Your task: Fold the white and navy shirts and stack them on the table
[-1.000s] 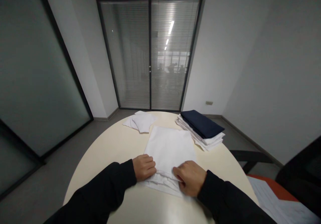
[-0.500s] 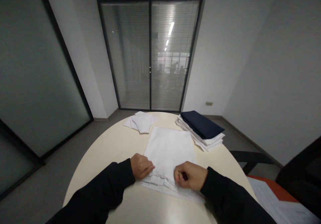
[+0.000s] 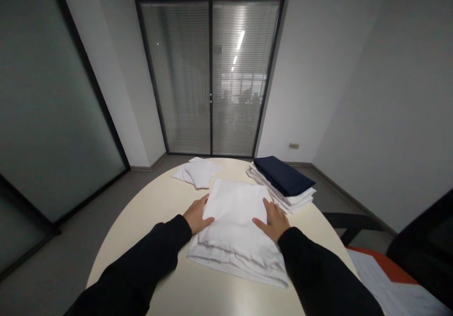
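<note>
A folded white garment (image 3: 233, 221) lies in the middle of the round cream table (image 3: 155, 207). My left hand (image 3: 197, 214) rests flat along its left edge, fingers stretched out. My right hand (image 3: 273, 219) lies flat on its right side, fingers spread. Both hands touch the cloth without gripping it. Both arms wear dark sleeves.
A stack of folded white cloth topped by a navy piece (image 3: 283, 181) sits at the back right of the table. Small folded white pieces (image 3: 198, 172) lie at the back left. A dark chair (image 3: 421, 259) with white and orange fabric stands to the right. Glass doors with blinds are behind.
Both hands left the near edge of the garment, where they were closed on it, and moved further up its sides, now lying open and flat. The near edge lies spread.
</note>
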